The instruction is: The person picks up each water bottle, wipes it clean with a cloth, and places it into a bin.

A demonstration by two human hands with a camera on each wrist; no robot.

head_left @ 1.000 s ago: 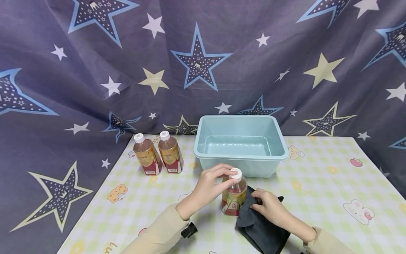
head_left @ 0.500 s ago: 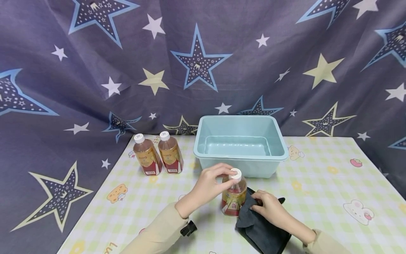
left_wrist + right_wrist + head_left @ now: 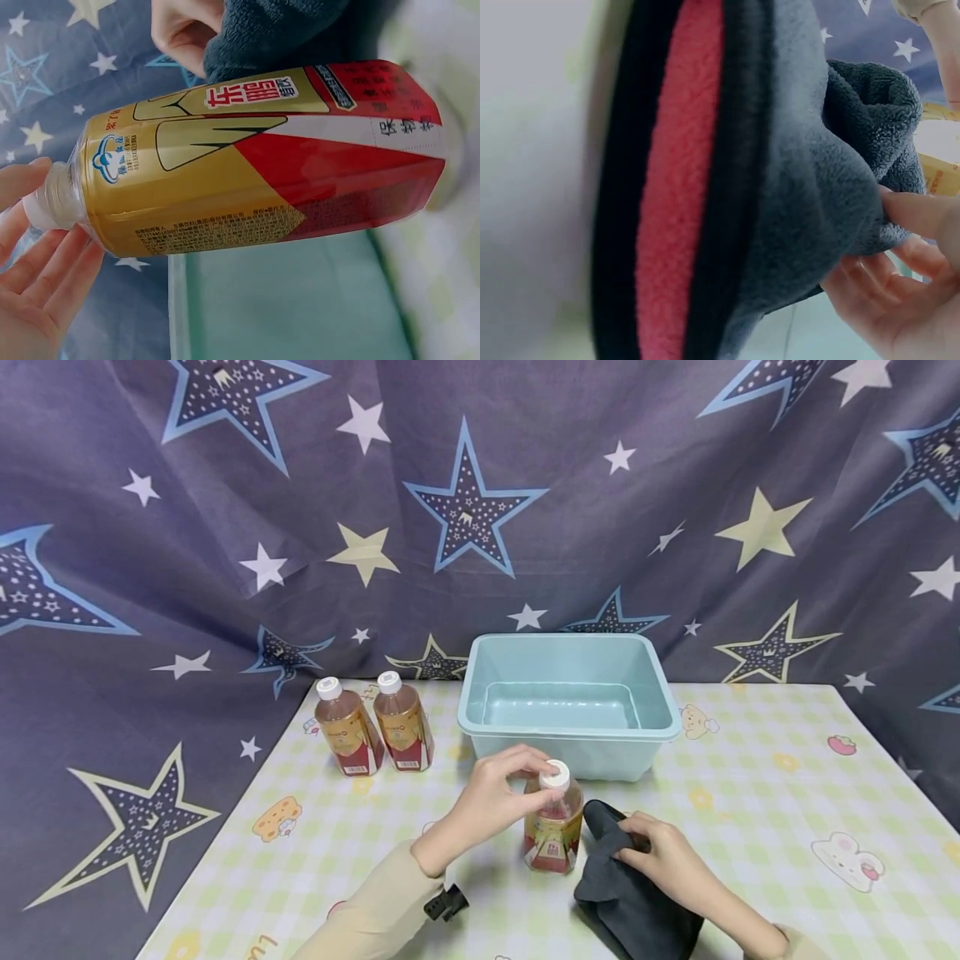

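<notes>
Both hands are busy, so those first. Left hand [image 3: 487,795] is curled in lightly, thumb and fingers pinching a bottle [image 3: 552,842] by its cap [image 3: 555,775], coming at it from about 10 o'clock. Right hand [image 3: 663,856] is at roughly 3 to 4 o'clock from that bottle, nearly closed, with a dark grey cloth [image 3: 637,906] pinched between thumb and fingers.

Now the rest, big to small. Curtain [image 3: 570,452] takes up the whole back, dusky purple-blue with stars all over it: white, yellow, some blue-edged. Below that is the table [image 3: 757,852], pale green-and-white check with little cartoon prints. Then a light blue tub [image 3: 562,734], at 12 o'clock from the gripped bottle, its near wall just behind it. The cloth lies at about 4 o'clock, folded and bunched, its top end just beside the bottle; can't really tell if they touch. Right wrist view shows a red strip on it running between black edges.

That bottle stands upright on the table, gold and red label, see-through shoulders. Two lookalikes, one [image 3: 348,739] and its neighbour [image 3: 403,733], stand upright side by side at 10 o'clock, well apart from the gripped one. Both have white caps too. Smallest bit is a black clip [image 3: 446,902] by the beige left sleeve [image 3: 378,902], about 8 o'clock from the bottle.
</notes>
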